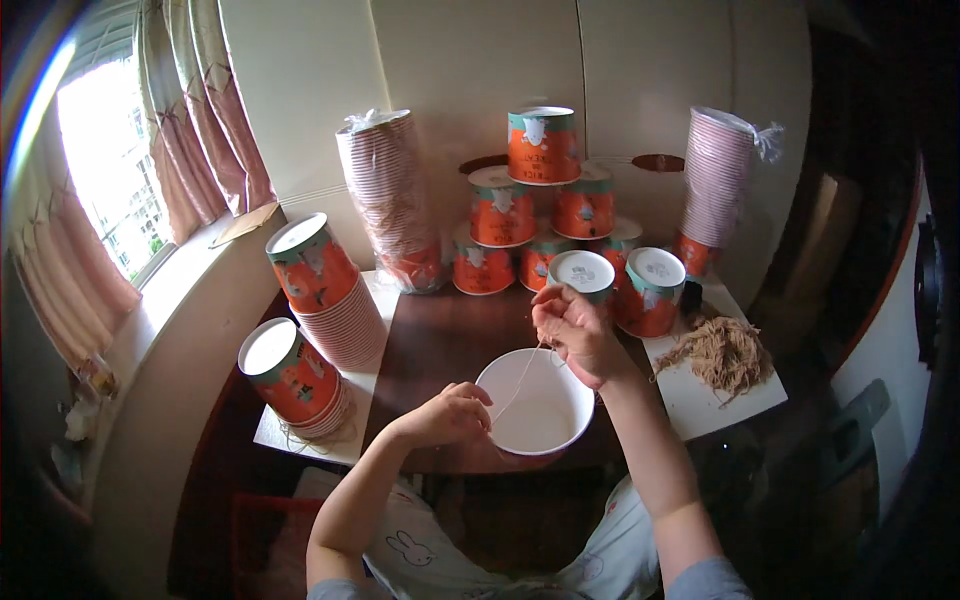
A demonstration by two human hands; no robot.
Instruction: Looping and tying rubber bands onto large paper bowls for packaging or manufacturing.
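Note:
A white-lined paper bucket [545,415] stands mouth up at the near edge of the dark table, in front of me. At its left rim my left hand [448,412] is closed, its fingers curled over the edge. Above the far right rim my right hand [575,335] is raised, fingers pinched on a thin, pale string [522,383]. The string slants across the bucket's mouth down to the fingertips of my left hand. Whether those fingers also grip the string, I cannot tell.
Orange and green paper buckets form a pyramid [503,212] at the back. Tall nested stacks stand at the back left [375,180] and back right [712,180]. More nested buckets [325,285] are at the left. A tan string bundle [722,358] lies on a white board [700,410] at right.

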